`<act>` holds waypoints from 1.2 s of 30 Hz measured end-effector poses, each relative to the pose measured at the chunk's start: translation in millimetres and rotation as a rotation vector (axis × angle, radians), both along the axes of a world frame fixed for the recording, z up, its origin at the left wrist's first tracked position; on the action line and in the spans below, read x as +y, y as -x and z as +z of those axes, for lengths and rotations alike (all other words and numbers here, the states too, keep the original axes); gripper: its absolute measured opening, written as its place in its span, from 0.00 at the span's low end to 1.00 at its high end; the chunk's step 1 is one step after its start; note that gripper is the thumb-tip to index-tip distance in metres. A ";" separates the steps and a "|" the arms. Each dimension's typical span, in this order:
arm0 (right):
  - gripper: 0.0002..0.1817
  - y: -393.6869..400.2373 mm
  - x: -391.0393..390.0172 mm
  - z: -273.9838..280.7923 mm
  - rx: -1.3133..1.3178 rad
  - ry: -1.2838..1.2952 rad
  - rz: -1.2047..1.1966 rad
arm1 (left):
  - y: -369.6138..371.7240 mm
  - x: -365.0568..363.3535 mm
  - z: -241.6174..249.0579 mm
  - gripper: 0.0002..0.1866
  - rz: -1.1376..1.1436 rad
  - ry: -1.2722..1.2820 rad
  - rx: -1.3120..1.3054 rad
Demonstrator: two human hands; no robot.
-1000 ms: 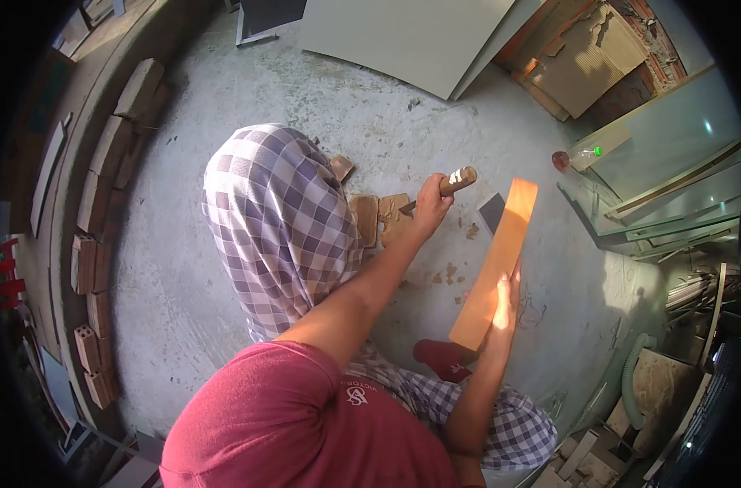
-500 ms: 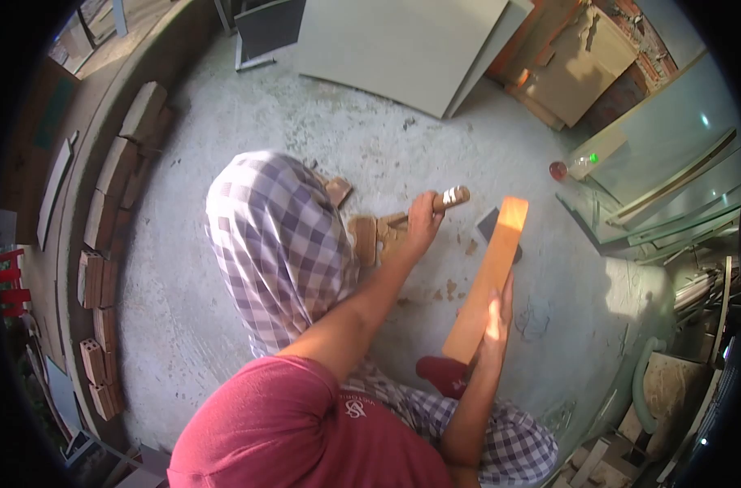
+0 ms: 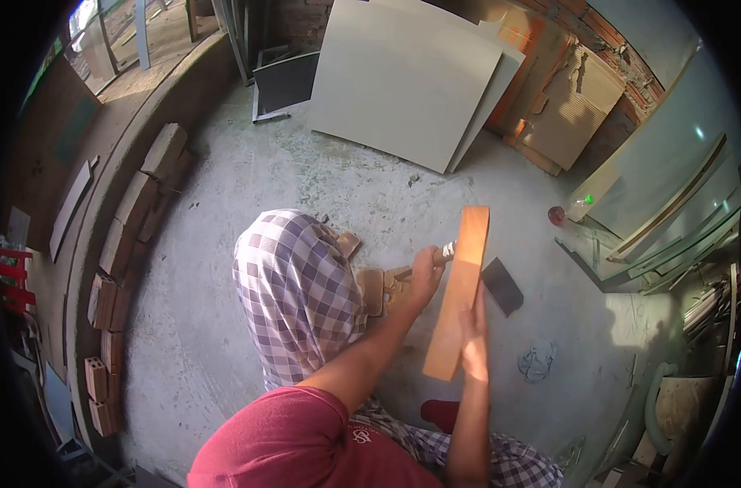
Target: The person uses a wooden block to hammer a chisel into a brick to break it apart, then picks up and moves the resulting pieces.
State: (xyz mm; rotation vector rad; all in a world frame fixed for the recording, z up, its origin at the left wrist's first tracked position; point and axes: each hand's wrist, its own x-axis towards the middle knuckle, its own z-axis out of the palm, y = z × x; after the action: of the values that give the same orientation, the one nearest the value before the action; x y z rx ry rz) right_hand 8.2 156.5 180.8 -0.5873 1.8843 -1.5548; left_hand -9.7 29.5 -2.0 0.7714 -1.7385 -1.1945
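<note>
My left hand (image 3: 425,272) is closed around a brown, round-ended handle (image 3: 447,251) with white marks; the tool's kind does not show. Its outer end is hidden behind a long, smooth orange-brown wooden board (image 3: 460,285). My right hand (image 3: 474,333) grips that board from its right side, below the middle, and holds it tilted above the floor. Brown wooden pieces (image 3: 371,291) lie by my left knee, near the left hand. A dark grey flat rectangular piece (image 3: 501,287) lies on the floor right of the board.
Large pale panels (image 3: 399,81) lean at the back, with cardboard (image 3: 578,106) beside them. Glass sheets (image 3: 671,244) and a green-capped bottle (image 3: 580,206) stand at the right. Bricks (image 3: 126,220) line the low wall at the left. A crumpled clear piece (image 3: 536,362) lies on the floor.
The board has shifted left and turned more upright, now covering the tool's end. Both hands have come closer together. The dark grey piece shows more fully. The view has tilted up.
</note>
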 end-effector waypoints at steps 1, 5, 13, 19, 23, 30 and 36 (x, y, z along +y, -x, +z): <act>0.34 -7.9 0.4 -0.8 -0.004 0.020 -0.010 | 0.9 -2.2 1.3 0.20 0.032 0.019 0.005; 0.34 -17.4 15.9 -0.8 -0.209 0.028 -0.134 | 2.7 -1.4 -8.5 0.20 0.009 -0.020 0.023; 0.33 -30.6 63.5 -2.2 -0.114 -0.139 -0.352 | -0.9 6.2 3.0 0.18 -0.051 -0.076 -0.010; 0.34 -19.8 79.4 -20.4 -0.192 -0.120 -0.458 | 3.3 17.9 6.3 0.19 -0.085 -0.031 -0.003; 0.33 -16.6 83.4 -37.8 -0.265 -0.130 -0.481 | 7.9 24.9 19.4 0.17 -0.128 -0.126 0.007; 0.32 -23.5 79.0 -53.2 -0.329 -0.133 -0.401 | 6.1 19.4 15.4 0.16 -0.130 -0.002 -0.024; 0.33 -24.8 68.0 -36.0 -0.249 -0.139 -0.383 | 0.7 15.2 6.0 0.18 -0.074 -0.001 -0.069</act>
State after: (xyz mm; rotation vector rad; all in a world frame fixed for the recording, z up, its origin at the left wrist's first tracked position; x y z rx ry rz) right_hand 33.1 224.5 144.7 0.0353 1.9649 -1.6222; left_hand -10.3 44.7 4.1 0.7623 -1.8375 -1.2307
